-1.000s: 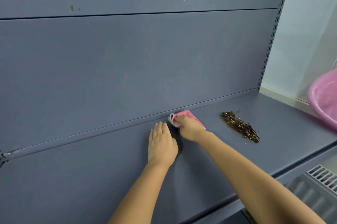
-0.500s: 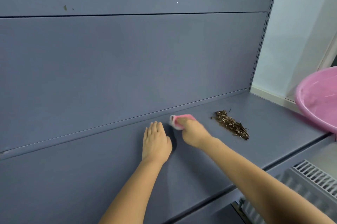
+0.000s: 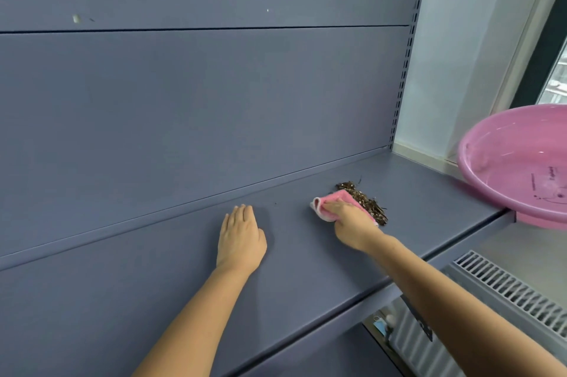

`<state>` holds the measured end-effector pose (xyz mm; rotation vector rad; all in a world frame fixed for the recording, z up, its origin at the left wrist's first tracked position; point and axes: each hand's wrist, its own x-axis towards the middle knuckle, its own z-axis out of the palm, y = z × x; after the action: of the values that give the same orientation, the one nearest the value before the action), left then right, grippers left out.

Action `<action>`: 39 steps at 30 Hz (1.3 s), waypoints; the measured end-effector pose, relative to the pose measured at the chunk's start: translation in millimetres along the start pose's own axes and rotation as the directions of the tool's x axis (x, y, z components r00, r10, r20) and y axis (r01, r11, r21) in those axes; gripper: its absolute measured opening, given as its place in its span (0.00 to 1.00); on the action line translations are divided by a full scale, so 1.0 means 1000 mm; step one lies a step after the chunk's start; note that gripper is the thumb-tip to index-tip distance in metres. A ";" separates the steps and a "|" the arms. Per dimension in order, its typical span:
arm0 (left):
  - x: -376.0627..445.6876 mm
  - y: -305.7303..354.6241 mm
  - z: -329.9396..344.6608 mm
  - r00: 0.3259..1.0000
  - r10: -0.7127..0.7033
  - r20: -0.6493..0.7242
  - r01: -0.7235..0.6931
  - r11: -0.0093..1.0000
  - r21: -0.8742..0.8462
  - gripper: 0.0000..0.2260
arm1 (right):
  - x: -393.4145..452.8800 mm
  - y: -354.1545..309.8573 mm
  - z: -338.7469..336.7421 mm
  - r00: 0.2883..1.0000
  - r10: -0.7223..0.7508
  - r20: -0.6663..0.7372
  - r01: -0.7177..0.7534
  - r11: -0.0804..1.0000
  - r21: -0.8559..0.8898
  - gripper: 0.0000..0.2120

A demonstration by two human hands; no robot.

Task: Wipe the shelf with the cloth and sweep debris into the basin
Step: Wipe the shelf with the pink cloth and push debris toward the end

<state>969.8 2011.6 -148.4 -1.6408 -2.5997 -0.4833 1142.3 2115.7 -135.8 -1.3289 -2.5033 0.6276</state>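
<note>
A person's right hand (image 3: pixel 352 223) grips a pink cloth (image 3: pixel 333 203) on a blue-grey shelf (image 3: pixel 306 254), fingers curled over it, its far edge touching a pile of brown debris (image 3: pixel 369 204). The left hand (image 3: pixel 241 238) lies flat on the shelf, fingers straight. A pink basin (image 3: pixel 518 161) sits at the shelf's right end.

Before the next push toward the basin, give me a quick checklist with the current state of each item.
1. Cloth under the right hand: ok.
2. Cloth touching the debris: ok, its edge meets the pile.
3. Shelf between debris and basin free of obstacles: ok.
4. Basin rim below shelf level to catch debris: not ok, the basin sits on the shelf end.
5. Left hand flat on the shelf, out of the path: ok.
6. Basin empty: cannot tell.
</note>
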 end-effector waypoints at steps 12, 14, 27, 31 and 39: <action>-0.001 0.004 -0.003 1.000 0.015 0.024 -0.016 0.999 0.046 0.23 | -0.024 0.011 -0.035 0.993 0.055 -0.106 -0.042 0.992 0.120 0.20; 0.001 0.009 -0.003 0.999 0.023 0.030 -0.024 0.999 0.023 0.23 | -0.029 -0.010 -0.028 0.995 -0.066 -0.078 0.074 0.992 0.105 0.21; 0.000 0.059 0.014 0.992 0.110 0.054 -0.106 0.992 -0.069 0.23 | -0.031 0.039 -0.015 0.996 -0.082 -0.032 0.080 0.995 -0.059 0.25; -0.002 0.058 0.013 0.993 0.106 0.052 -0.102 0.992 -0.073 0.23 | -0.032 0.070 -0.037 0.992 -0.024 -0.120 0.021 0.999 -0.031 0.24; -0.001 0.056 0.009 0.991 0.118 0.062 -0.112 0.990 -0.081 0.23 | -0.023 0.052 -0.045 0.984 -0.072 -0.164 0.071 0.997 -0.007 0.28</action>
<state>1021.4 2035.2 -143.9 -1.8496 -2.5431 -0.5390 1211.3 2133.8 -120.8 -1.2313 -2.4069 0.4813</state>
